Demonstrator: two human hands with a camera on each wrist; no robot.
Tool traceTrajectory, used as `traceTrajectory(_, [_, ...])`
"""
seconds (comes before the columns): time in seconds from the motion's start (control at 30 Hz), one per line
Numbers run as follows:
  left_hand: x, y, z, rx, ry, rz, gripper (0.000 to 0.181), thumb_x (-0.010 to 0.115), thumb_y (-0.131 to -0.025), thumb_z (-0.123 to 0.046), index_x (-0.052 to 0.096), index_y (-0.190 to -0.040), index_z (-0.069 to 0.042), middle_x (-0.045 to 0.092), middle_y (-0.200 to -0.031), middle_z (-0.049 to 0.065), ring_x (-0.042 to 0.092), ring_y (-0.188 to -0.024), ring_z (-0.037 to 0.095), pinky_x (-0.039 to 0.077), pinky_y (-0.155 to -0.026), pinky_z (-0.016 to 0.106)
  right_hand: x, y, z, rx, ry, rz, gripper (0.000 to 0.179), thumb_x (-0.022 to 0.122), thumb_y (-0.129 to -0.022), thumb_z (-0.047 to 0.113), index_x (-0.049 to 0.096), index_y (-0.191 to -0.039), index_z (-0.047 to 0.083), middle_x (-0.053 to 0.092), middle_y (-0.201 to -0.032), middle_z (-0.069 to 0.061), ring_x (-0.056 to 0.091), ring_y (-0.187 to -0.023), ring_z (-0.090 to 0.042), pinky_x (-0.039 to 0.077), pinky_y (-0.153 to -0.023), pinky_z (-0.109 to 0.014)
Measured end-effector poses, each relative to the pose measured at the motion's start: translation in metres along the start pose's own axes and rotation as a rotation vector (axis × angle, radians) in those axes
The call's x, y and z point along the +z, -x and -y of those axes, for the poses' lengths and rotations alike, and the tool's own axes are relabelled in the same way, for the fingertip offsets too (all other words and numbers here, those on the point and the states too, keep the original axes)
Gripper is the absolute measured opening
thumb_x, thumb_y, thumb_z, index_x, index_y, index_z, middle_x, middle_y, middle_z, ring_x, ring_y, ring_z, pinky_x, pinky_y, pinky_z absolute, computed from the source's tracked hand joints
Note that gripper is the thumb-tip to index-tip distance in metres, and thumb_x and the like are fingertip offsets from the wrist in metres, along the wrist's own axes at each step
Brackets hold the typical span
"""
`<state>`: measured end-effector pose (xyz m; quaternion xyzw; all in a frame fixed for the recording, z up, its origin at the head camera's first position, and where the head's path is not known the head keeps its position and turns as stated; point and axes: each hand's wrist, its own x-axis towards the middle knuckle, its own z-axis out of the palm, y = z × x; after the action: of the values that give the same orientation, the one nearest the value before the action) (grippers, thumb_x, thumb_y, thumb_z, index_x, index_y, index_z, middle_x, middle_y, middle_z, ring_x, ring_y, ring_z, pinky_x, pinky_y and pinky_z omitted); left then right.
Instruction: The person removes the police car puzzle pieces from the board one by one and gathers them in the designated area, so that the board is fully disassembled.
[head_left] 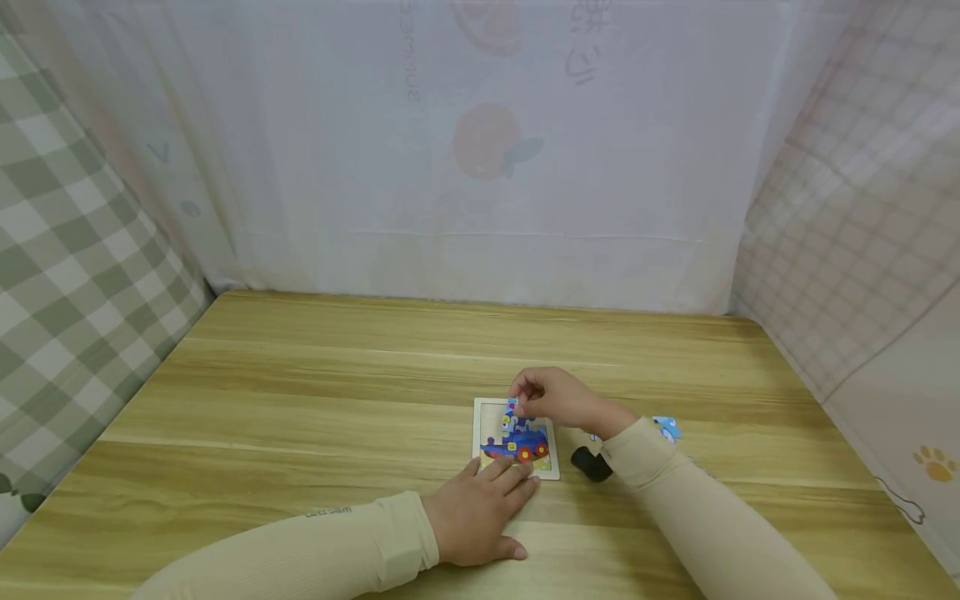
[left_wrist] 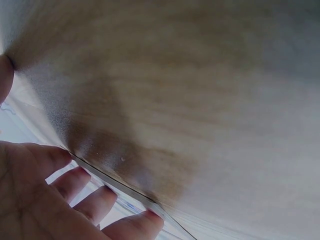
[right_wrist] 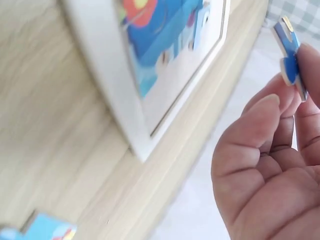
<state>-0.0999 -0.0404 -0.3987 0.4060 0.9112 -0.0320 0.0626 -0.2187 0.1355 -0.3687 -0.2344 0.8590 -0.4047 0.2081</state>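
My right hand (head_left: 555, 396) is grasping a puzzle piece (right_wrist: 290, 47), pinched between thumb and fingertips; the right wrist view shows it raised off the puzzle board (head_left: 477, 429). From the board's middle, head view: piece at twelve o'clock, that hand at one. Left hand (head_left: 480, 517) at seven, holding nothing, fingers laid out with tips on the board's near edge. Board is flat on the table (head_left: 300, 392), bare backing at ten. Three o'clock: a blue loose piece (head_left: 667, 428), plus a second one (head_left: 594, 437) mostly behind my right sleeve (head_left: 705, 500). Black object (head_left: 589, 464) at four (maybe wrist gear, can't tell).

Risks, my guess: the held piece is thin, so a slack pinch could let it twist or drop; easing the left fingertips could let the board skid under a push; a low right sleeve could sweep the strays.

Count: hands two, board one, held piece one, loose pieces at least two, black object one. Pieces lying in the board: seams too small to count.
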Motion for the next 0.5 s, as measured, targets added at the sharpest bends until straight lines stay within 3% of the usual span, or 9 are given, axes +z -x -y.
traceTrajectory(0.5, [0.000, 0.000, 0.000, -0.005, 0.007, 0.002, 0.076, 0.050, -0.088, -0.065, 0.040, -0.148, -0.020, 0.037, -0.150, -0.004, 0.033, -0.139, 0.017, 0.042, -0.102, 0.047, -0.025, 0.027, -0.015, 0.010, -0.041, -0.022, 0.011, 0.064, -0.091, 0.004, 0.062, -0.100, -0.002, 0.058, -0.083, -0.005, 0.055, -0.076, -0.017, 0.049, -0.070, -0.032])
